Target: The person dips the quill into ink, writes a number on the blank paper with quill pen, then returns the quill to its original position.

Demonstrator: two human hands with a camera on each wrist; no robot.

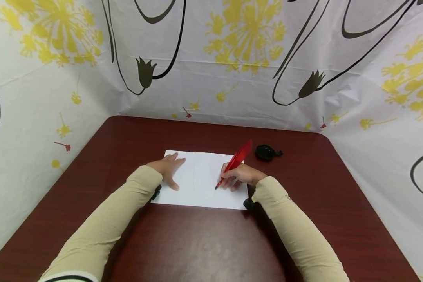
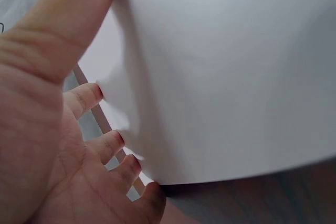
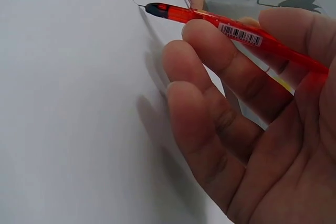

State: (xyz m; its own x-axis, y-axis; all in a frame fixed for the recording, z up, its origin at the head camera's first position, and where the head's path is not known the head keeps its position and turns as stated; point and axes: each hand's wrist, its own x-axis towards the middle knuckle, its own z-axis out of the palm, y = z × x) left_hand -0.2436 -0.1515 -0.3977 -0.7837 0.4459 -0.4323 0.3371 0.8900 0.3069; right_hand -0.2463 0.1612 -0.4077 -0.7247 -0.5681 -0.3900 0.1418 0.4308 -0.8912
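A sheet of white paper [image 1: 201, 176] lies on the table, with a faint thin curved line drawn on its middle. My left hand [image 1: 167, 169] rests on the sheet's left part, fingers spread; the left wrist view shows its fingertips [image 2: 113, 140] near the paper's edge. In my right hand [image 1: 241, 174] I pinch a red pen [image 3: 236, 32] between thumb and fingers. Its upper end is wide and feather-like in the head view, and a barcode label shows on the barrel. The pen's black tip [image 3: 155, 9] meets the end of a drawn line on the paper.
Behind the right hand, a small black pan-shaped dish [image 1: 265, 152] with a short handle sits on the dark red table [image 1: 197, 243]. A white cloth [image 1: 197, 90] with yellow flower prints hangs around the table's back and sides. Black wrist devices [image 1: 248, 203] sit near the cuffs.
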